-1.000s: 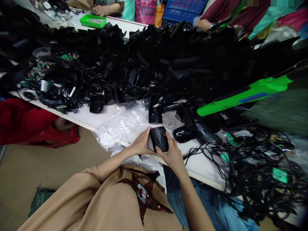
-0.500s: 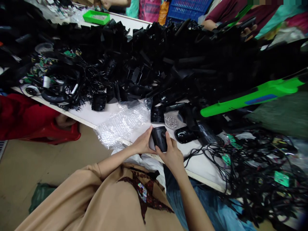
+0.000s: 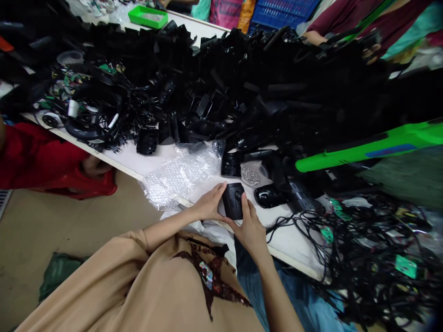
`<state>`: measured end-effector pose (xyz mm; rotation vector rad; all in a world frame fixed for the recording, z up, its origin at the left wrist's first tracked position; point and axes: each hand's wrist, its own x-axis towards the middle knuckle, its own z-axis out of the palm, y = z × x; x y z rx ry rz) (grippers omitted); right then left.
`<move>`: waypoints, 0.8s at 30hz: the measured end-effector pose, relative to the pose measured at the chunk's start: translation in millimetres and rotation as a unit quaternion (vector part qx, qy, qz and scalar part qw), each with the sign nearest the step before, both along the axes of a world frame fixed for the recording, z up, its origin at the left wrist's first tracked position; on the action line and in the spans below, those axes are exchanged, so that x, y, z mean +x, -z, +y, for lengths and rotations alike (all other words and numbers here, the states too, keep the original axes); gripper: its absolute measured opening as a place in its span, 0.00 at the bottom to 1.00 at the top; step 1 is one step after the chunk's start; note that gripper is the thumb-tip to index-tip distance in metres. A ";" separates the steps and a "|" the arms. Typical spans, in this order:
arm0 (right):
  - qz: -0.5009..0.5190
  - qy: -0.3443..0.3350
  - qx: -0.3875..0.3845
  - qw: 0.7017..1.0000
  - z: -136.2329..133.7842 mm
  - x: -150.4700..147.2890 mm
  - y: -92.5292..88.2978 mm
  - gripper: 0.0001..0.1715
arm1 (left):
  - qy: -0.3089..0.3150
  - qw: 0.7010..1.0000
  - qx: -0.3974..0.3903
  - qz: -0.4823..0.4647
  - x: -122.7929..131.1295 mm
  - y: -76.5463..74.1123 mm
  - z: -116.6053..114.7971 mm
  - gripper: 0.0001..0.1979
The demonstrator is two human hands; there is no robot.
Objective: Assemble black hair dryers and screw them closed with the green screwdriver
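Note:
A black plastic housing [image 3: 233,201] with a round knob-like spot on its face is held between both hands at the table's front edge. My left hand [image 3: 212,203] grips its left side, fingertips at the upper corner. On the other side my right hand [image 3: 249,226] closes around the right and lower edge, fingers near the round spot. Just beyond lies a small clear bag of tiny metal screws [image 3: 250,175]. A glossy black shell [image 3: 269,196] rests to the right. Left of my hands, a sheet of bubble wrap [image 3: 182,173] hangs partly over the edge.
Black plastic parts [image 3: 277,92] are heaped across the table. Tangled cables with green circuit boards [image 3: 405,266] lie at right, under a bright green bar [image 3: 367,150]. A green tray [image 3: 148,17] stands at the back. A person in red [image 3: 51,157] sits at left; another person's maroon sleeve [image 3: 334,18] shows beyond.
The view has shifted slightly, so the table things sit a little further right. Both hands keep hold of the black housing, which has turned slightly.

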<state>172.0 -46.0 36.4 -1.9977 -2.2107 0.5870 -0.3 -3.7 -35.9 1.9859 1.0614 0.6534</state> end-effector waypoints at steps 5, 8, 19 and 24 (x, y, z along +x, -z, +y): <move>-0.008 0.010 -0.005 1.000 1.2 -4.3 -2.2 0.51 | 0.009 0.999 -0.040 -0.020 -8.8 -9.3 -1.3 0.63; 0.033 0.027 0.012 0.999 3.1 -5.3 1.3 0.54 | 0.008 0.998 -0.041 -0.041 -12.4 -29.2 6.1 0.53; 0.165 0.067 -0.063 0.982 0.1 43.9 15.8 0.43 | 0.053 0.980 0.151 0.120 24.5 -54.5 29.1 0.22; 0.145 0.122 0.005 0.982 -7.6 46.3 15.1 0.15 | 0.052 0.971 0.186 0.144 25.0 -52.6 33.2 0.20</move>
